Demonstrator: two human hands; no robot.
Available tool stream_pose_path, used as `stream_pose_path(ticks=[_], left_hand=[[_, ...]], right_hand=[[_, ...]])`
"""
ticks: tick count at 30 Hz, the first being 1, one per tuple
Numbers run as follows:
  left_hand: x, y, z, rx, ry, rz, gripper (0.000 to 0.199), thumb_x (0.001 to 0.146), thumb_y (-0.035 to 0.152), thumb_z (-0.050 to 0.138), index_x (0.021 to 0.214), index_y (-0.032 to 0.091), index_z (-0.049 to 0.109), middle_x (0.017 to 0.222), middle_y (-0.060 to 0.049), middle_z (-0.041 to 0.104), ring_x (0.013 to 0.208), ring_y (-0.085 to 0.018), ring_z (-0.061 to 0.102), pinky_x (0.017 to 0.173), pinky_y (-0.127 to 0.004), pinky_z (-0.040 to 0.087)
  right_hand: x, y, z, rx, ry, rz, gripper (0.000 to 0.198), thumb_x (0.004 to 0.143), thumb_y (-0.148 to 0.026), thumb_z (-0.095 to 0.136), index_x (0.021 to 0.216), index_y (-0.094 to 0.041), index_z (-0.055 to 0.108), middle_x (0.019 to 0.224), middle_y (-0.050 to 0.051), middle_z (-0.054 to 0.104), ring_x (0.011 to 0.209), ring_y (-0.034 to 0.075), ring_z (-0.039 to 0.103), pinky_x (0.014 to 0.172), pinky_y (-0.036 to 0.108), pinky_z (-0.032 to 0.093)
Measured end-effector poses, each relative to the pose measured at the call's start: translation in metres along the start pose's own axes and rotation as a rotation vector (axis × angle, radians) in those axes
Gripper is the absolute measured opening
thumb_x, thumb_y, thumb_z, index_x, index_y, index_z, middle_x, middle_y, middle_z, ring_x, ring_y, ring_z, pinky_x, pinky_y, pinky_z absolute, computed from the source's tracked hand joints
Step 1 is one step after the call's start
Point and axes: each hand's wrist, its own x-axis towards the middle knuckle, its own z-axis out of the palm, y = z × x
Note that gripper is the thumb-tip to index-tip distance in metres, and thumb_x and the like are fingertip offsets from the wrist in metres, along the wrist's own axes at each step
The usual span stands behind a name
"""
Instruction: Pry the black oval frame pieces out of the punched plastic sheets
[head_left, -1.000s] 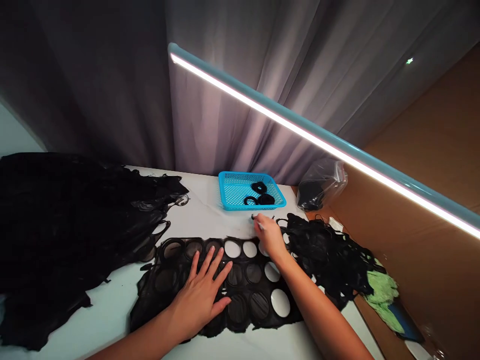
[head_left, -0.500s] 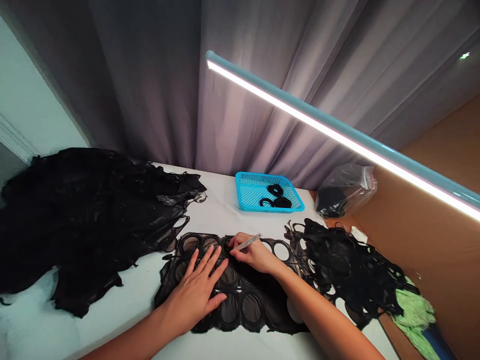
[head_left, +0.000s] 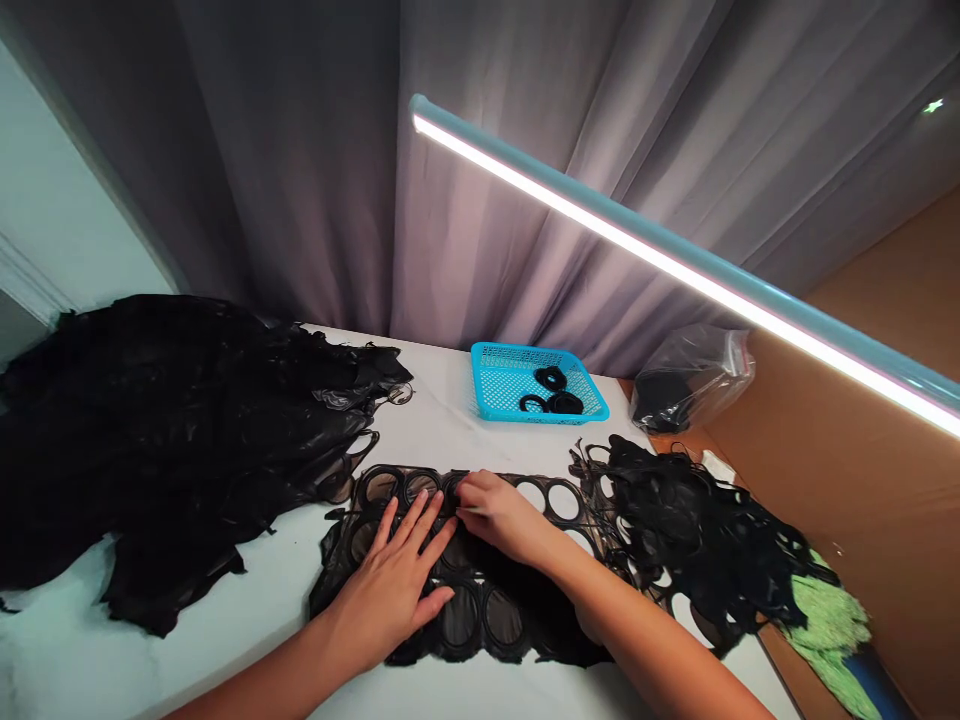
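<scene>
Hands on a thin black ringed sheet

Head view: the black sheet (head_left: 544, 615) lay flat at the near middle of the white table (head_left: 442, 425), between a large black heap (head_left: 150, 450) on the left and tangled black scrap (head_left: 697, 530) on the right. Left hand (head_left: 405, 580) open, palm down, fingers spread on the sheet. Right hand (head_left: 499, 515) closed at the sheet's far row of rings, apparently pinching a slim tool (head_left: 474, 511); mostly hidden, tip contact couldn't be told.

Risks, judged: the sheet could tear or a ring nick if the tool slipped or the right hand pulled hard; fingers sat close together, so a stray stroke could catch the left hand. A weak left press could let the sheet slide or pucker.

Materials: sheet looked thin and rubbery, ragged-edged, thick round rings joined by film, some circles showing white through. Scrap stringy, heap glossy and wrinkled. Far side: blue perforated plastic basket (head_left: 540, 417) with loose black rings (head_left: 565, 403).
</scene>
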Motion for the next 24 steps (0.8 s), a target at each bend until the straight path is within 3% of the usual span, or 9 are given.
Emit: stream_pose_path(ticks=[2,5,8,10,15,17,24], left_hand=[[0.001,0.0,-0.001,-0.004,0.011,0.004,0.067,0.094,0.044,0.052,0.153,0.025,0.027,0.16,-0.012,0.022,0.146,-0.034,0.02,0.114,-0.058,0.018],[0.001,0.0,-0.001,0.005,0.013,0.018,0.065,0.095,0.045,0.051,0.152,0.025,0.028,0.16,-0.011,0.022,0.146,-0.034,0.021,0.114,-0.059,0.019],[-0.006,-0.003,-0.003,0.04,0.023,0.004,0.07,0.093,0.05,0.053,0.153,0.024,0.027,0.16,-0.011,0.022,0.145,-0.035,0.022,0.112,-0.058,0.024],[-0.014,-0.007,-0.004,0.07,0.062,-0.039,0.071,0.093,0.051,0.052,0.152,0.021,0.028,0.159,-0.014,0.024,0.145,-0.035,0.024,0.112,-0.057,0.025],[-0.033,-0.016,-0.006,0.115,0.095,-0.108,0.066,0.096,0.051,0.048,0.15,0.016,0.033,0.156,-0.015,0.031,0.144,-0.032,0.028,0.114,-0.052,0.026],[-0.037,-0.016,-0.006,0.104,0.09,-0.112,0.066,0.095,0.051,0.049,0.149,0.017,0.035,0.156,-0.014,0.032,0.143,-0.032,0.028,0.114,-0.053,0.025],[-0.038,-0.014,-0.007,0.061,0.059,-0.155,0.069,0.091,0.05,0.055,0.151,0.022,0.033,0.158,-0.01,0.029,0.144,-0.037,0.024,0.113,-0.056,0.024]], right_hand=[[-0.001,0.004,0.0,-0.122,0.074,0.028,0.011,0.09,-0.015,0.055,0.08,-0.02,0.055,0.084,0.005,0.061,0.081,0.02,0.054,0.077,0.031,0.043],[0.002,0.024,-0.015,-0.158,0.332,0.23,0.016,0.091,-0.013,0.046,0.079,-0.02,0.053,0.078,0.006,0.061,0.075,0.021,0.053,0.072,0.032,0.042],[0.011,0.039,-0.03,-0.148,0.457,0.315,0.019,0.093,-0.012,0.038,0.087,-0.019,0.054,0.086,0.009,0.063,0.081,0.022,0.057,0.075,0.033,0.043],[0.019,0.033,-0.026,-0.115,0.426,0.274,0.014,0.092,-0.014,0.043,0.089,-0.02,0.055,0.089,0.008,0.065,0.083,0.02,0.06,0.076,0.031,0.045],[0.034,-0.007,0.012,0.131,0.134,0.108,0.01,0.091,-0.014,0.052,0.093,-0.02,0.06,0.086,0.003,0.067,0.075,0.015,0.06,0.07,0.025,0.045],[0.037,-0.014,0.02,0.219,0.076,0.072,0.008,0.091,-0.015,0.054,0.093,-0.02,0.06,0.088,0.003,0.067,0.075,0.015,0.059,0.07,0.026,0.044],[0.041,-0.008,0.014,0.397,0.009,0.06,0.014,0.088,-0.019,0.061,0.074,-0.019,0.058,0.094,0.004,0.062,0.082,0.015,0.056,0.075,0.028,0.045]])
